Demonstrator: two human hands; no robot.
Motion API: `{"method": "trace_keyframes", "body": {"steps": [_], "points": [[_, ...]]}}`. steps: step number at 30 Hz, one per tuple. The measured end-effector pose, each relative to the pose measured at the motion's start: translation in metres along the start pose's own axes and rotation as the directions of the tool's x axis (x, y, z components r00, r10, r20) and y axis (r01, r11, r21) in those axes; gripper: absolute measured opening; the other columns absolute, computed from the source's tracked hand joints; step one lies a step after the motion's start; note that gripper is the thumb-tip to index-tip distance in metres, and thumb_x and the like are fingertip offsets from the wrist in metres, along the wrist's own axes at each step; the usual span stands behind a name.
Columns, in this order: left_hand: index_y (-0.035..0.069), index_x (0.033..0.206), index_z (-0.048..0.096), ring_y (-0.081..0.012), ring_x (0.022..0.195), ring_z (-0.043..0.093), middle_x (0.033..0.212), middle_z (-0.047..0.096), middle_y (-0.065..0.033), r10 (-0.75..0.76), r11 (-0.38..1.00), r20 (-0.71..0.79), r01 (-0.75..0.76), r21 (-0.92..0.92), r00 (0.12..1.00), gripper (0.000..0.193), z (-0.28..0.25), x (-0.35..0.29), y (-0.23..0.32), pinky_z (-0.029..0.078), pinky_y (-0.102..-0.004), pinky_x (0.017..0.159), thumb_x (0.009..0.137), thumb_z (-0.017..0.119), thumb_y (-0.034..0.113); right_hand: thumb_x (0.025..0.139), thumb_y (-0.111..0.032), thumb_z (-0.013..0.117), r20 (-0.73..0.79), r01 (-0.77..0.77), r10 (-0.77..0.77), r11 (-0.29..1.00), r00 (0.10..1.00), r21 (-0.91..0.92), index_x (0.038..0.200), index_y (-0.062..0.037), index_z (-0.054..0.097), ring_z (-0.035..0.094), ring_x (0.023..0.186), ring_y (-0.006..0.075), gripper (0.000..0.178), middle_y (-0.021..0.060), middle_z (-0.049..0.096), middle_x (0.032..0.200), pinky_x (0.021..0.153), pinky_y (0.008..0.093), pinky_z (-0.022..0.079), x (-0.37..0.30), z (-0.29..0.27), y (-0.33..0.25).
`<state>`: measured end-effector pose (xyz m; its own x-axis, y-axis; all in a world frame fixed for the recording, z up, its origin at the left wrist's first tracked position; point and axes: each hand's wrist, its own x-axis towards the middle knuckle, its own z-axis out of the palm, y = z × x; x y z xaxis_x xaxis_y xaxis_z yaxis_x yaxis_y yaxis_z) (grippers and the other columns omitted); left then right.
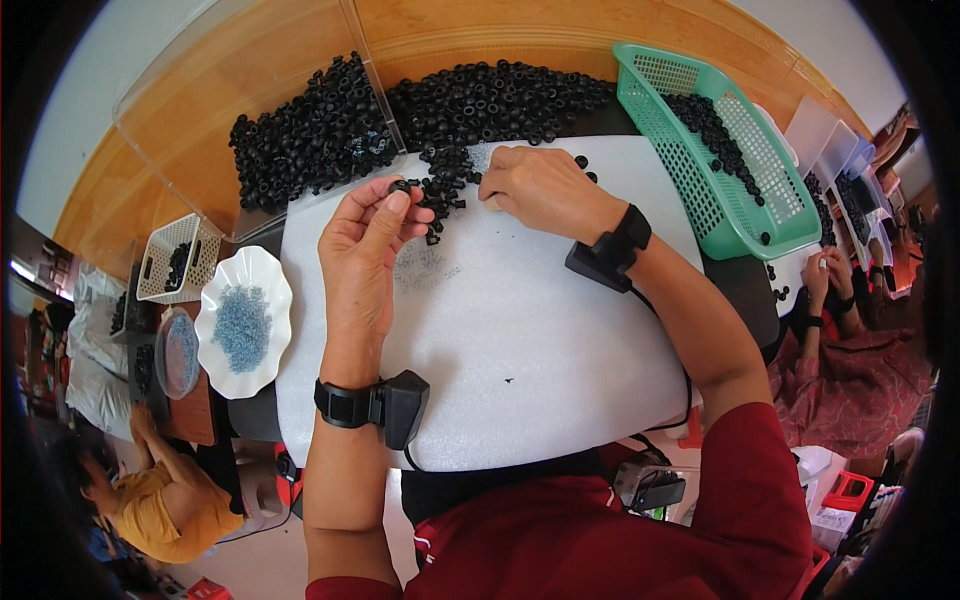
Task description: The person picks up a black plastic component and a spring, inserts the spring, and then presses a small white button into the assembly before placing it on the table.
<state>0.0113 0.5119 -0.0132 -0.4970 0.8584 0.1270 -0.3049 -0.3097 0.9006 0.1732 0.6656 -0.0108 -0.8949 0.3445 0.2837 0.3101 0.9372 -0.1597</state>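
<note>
Between the thumb and fingers of my left hand (365, 245) is a small round black cap-like part (400, 186), held just above the white foam sheet (520, 350). My right hand (550, 190) is to the right of it, palm down, with its fingers drawn together low over the sheet. What its fingertips hold, if anything, is hidden. A small heap of black pieces (445, 180) lies between the two hands. Some tiny clear-blue bits (478, 158) lie beside my right fingers, and more small bits (420, 268) are scattered nearer to me.
Large piles of black parts (500, 100) fill the back, partly behind a clear plastic panel (385, 80). A green basket (715, 205) stands at right. On the left are a white scalloped dish (278, 330) of blue bits and a white basket (205, 265). Other people sit at both sides.
</note>
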Motion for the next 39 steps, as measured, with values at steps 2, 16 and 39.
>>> {"method": "trace_keyframes", "body": {"steps": [2, 16, 39], "points": [[-0.002, 0.108, 0.059, -0.0172, 0.081, 0.065, 0.097, 0.066, -0.0118, -0.011, 1.0, 0.013, 0.011, 0.015, 1.0, 0.023, 0.0, 0.0, -0.001, 0.052, -0.0272, 0.074, 0.089, 0.063, 0.011, 0.079, -0.009, 0.062, 0.017, -0.016, 0.016, 1.0, 1.0, 0.003, 0.086, -0.0062, 0.069, 0.061, 0.08, 0.0259, 0.01, 0.0077, 0.06, 0.09, 0.068, 0.0376, 0.049, -0.001, 0.0, 0.001], [0.0, 0.107, 0.061, -0.0146, 0.081, 0.064, 0.095, 0.067, -0.0102, -0.102, 0.989, 0.089, 0.091, 0.117, 0.991, 0.021, 0.004, -0.004, -0.001, 0.051, -0.0252, 0.072, 0.089, 0.063, 0.01, 0.073, 0.003, 0.056, 0.04, 0.066, -0.071, 0.992, 0.997, 0.107, 0.088, -0.0066, 0.069, 0.059, 0.089, 0.0288, 0.022, 0.0106, 0.062, 0.091, 0.073, 0.04, 0.05, -0.005, 0.004, 0.005], [-0.001, 0.111, 0.058, -0.0149, 0.085, 0.063, 0.102, 0.065, -0.0108, -0.16, 0.986, 0.236, 0.165, -0.003, 0.959, 0.022, 0.007, -0.009, 0.004, 0.052, -0.0278, 0.079, 0.09, 0.06, 0.006, 0.086, -0.008, 0.065, 0.168, -0.191, 0.144, 0.163, 0.975, 0.968, 0.104, 0.0028, 0.064, 0.063, 0.084, 0.0142, 0.022, 0.0105, 0.066, 0.096, 0.075, 0.0268, 0.052, 0.0, -0.041, -0.029]]}}
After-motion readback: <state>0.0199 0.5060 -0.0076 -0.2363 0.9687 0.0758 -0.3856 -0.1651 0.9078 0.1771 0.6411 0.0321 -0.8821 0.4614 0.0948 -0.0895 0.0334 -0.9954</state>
